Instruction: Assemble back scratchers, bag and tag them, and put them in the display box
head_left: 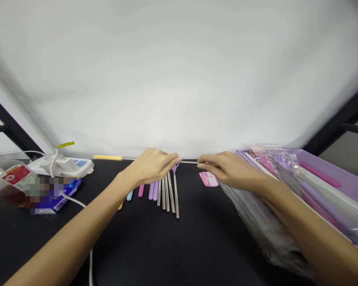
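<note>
My left hand [150, 167] and my right hand [231, 171] meet above the black table, both pinching a thin metal straw [189, 162] held level between them. A yellow-tipped metal rod [107, 157] sticks out behind my left hand and may be the same piece. Below my left fingertips lies a row of several stainless steel straws [168, 194], with a small purple piece [174, 168] at the top of the rightmost one. To their left lie several silicone sticks in purple, pink and blue [141, 190]. A pink card [209, 179] lies under my right hand.
A purple tray [322, 171] of plastic-wrapped packs and a clear plastic bag [256, 226] sit at the right. At the left are a white device [59, 167], a white cable, a blue wrapper [62, 194] and a plastic bottle [6, 176]. A white backdrop rises behind the table.
</note>
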Tool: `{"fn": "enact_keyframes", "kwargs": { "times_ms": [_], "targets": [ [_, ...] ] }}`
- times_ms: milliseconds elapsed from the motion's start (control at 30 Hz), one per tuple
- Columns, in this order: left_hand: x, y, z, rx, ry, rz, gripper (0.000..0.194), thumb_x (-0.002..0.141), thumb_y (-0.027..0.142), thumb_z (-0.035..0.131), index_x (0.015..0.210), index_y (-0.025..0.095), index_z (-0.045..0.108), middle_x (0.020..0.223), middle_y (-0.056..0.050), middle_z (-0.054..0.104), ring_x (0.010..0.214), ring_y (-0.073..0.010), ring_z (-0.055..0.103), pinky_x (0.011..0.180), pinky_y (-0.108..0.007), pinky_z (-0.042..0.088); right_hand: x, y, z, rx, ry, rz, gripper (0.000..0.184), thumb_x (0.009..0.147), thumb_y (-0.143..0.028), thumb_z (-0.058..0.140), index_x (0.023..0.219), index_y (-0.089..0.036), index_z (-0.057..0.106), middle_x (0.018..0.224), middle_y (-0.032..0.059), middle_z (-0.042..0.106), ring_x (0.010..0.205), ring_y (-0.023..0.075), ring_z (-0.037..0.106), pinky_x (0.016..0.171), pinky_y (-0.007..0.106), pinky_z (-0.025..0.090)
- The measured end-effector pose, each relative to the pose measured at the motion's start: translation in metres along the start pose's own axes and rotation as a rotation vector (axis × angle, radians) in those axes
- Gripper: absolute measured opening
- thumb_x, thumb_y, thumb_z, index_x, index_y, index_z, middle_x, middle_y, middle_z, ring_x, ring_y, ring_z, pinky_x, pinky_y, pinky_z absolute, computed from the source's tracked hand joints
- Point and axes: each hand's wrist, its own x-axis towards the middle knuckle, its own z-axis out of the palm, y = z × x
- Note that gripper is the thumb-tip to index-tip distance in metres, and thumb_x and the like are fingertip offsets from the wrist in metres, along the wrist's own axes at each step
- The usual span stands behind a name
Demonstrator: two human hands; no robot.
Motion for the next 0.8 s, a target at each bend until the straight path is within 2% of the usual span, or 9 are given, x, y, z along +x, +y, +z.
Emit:
{"fn": "enact_keyframes", "kwargs": {
  "times_ms": [200,400,600,800],
  "targets": [
    [-0.002,-0.006,0.004,0.014,0.023,-0.061,0.046,0.102,0.036,0.024,0.066,0.019,0.047,0.048,0.003,0.039,0.043,-0.0122,0.035,0.052,-0.029,0.023,-0.011,-0.002,0.001,-0.055,0.016,0.065,0.035,0.098,-0.045,0.037,0.086,-0.024,0.063,0.076,0.001,0.068,0.066,0.0162,0.057,0.061,0.027,0.033],
    [0.009,0.012,0.005,0.061,0.062,-0.034,0.048,0.102,0.038,0.023,0.071,0.018,0.054,0.054,0.0,0.051,0.045,-0.0127,0.039,0.053,-0.03,0.019,-0.012,-0.006,0.006,-0.032,0.08,0.058,0.034,0.098,-0.044,0.038,0.092,-0.025,0.065,0.082,0.0007,0.071,0.071,0.0158,0.06,0.064,0.027,0.035],
    [-0.005,-0.011,0.006,0.107,0.086,-0.12,0.055,0.102,0.037,0.025,0.058,0.018,0.051,0.048,-0.001,0.048,0.045,-0.0133,0.043,0.053,-0.031,0.023,-0.022,0.002,0.0,-0.077,0.095,0.091,0.033,0.097,-0.042,0.039,0.089,-0.025,0.066,0.081,0.0011,0.071,0.071,0.0169,0.061,0.063,0.027,0.035],
    [0.003,0.016,0.007,0.14,0.14,-0.003,0.05,0.102,0.036,0.023,0.069,0.018,0.056,0.056,-0.002,0.055,0.047,-0.013,0.045,0.05,-0.03,0.019,-0.019,-0.009,0.01,-0.01,0.115,0.072,0.037,0.098,-0.047,0.037,0.09,-0.024,0.065,0.078,0.0021,0.07,0.066,0.0169,0.059,0.062,0.028,0.034]
  ]
}}
